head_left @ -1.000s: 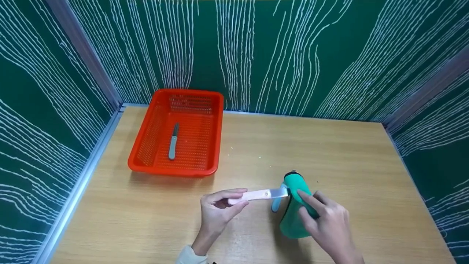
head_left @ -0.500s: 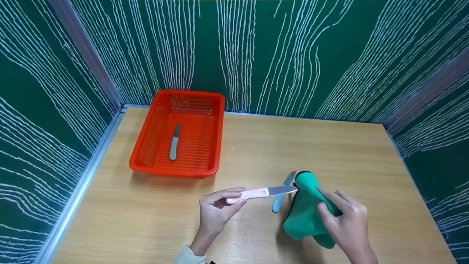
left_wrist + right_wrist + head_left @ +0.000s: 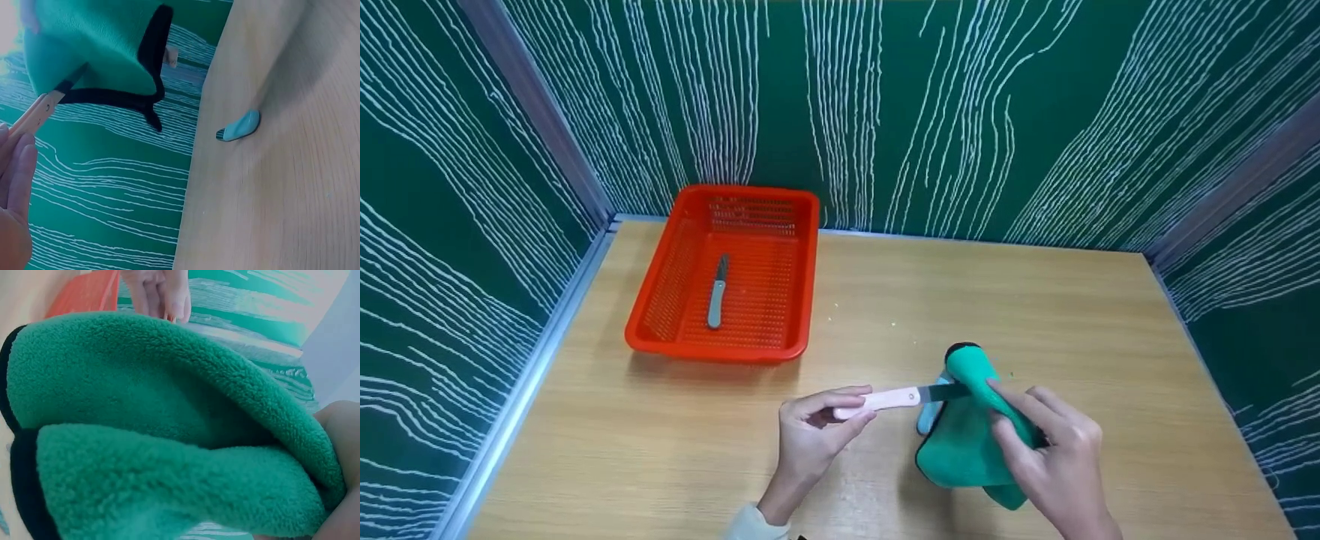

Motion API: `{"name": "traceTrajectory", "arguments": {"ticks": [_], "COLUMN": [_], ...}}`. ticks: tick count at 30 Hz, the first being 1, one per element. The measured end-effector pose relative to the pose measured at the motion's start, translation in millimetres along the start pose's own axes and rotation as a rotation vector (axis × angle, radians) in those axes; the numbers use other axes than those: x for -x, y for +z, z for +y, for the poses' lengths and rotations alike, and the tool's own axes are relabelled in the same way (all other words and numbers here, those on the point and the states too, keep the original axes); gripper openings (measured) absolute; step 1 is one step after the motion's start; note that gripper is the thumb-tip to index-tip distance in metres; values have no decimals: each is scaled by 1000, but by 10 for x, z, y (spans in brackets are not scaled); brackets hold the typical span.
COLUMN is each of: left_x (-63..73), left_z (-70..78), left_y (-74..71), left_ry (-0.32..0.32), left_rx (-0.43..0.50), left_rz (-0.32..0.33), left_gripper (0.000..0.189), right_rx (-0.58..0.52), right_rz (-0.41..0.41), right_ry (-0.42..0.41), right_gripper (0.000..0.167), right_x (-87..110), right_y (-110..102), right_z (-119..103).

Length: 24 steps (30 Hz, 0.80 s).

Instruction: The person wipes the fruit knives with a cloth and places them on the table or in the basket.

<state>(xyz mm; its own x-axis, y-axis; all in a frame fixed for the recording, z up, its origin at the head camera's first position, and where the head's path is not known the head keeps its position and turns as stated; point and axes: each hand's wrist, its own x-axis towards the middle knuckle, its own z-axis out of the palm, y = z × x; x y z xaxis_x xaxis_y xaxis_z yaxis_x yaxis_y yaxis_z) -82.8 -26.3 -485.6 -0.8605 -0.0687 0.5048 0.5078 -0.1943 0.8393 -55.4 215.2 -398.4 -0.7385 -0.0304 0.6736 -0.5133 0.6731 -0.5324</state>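
My left hand (image 3: pixel 814 439) pinches the pink handle of a small knife (image 3: pixel 894 398) between thumb and fingers, its blade pointing right. A green cloth with black edging (image 3: pixel 971 446) hangs from my right hand (image 3: pixel 1057 450), whose thumb and fingers grip it. The cloth lies against the blade and hides its tip. Behind the cloth a second knife with a light blue handle (image 3: pixel 928 418) lies on the table, its blade mostly covered. Fleecy folds of the cloth (image 3: pixel 140 394) fill the right wrist view.
A red plastic basket (image 3: pixel 799 341) stands at the back left of the wooden table (image 3: pixel 660 442). Inside it lies a knife with a grey handle (image 3: pixel 715 304). Green walls with white wavy lines (image 3: pixel 780 112) enclose the table. Small white specks dot the wood.
Half a second ago the cloth hung further right and the whole blade showed. Since then my right hand has brought the cloth left and over the blade tip. The left hand has shifted slightly right.
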Motion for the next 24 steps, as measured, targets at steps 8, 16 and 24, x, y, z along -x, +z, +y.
{"name": "traceTrajectory", "arguments": {"ticks": [8, 16, 24], "left_x": [-50, -12, -19], "left_z": [116, 45, 28], "left_y": [49, 31, 32], "left_ry": [75, -8, 58], "left_rx": [3, 10, 73], "left_rz": [-10, -8, -20], "left_gripper": [19, 18, 17], "right_rx": [-67, -16, 133], "right_rz": [-61, -177, -247], "right_ry": [-89, -100, -153], "right_gripper": [38, 36, 32], "right_x": [18, 67, 91], "right_y": [162, 281, 345], "right_z": [-89, -105, -89]}}
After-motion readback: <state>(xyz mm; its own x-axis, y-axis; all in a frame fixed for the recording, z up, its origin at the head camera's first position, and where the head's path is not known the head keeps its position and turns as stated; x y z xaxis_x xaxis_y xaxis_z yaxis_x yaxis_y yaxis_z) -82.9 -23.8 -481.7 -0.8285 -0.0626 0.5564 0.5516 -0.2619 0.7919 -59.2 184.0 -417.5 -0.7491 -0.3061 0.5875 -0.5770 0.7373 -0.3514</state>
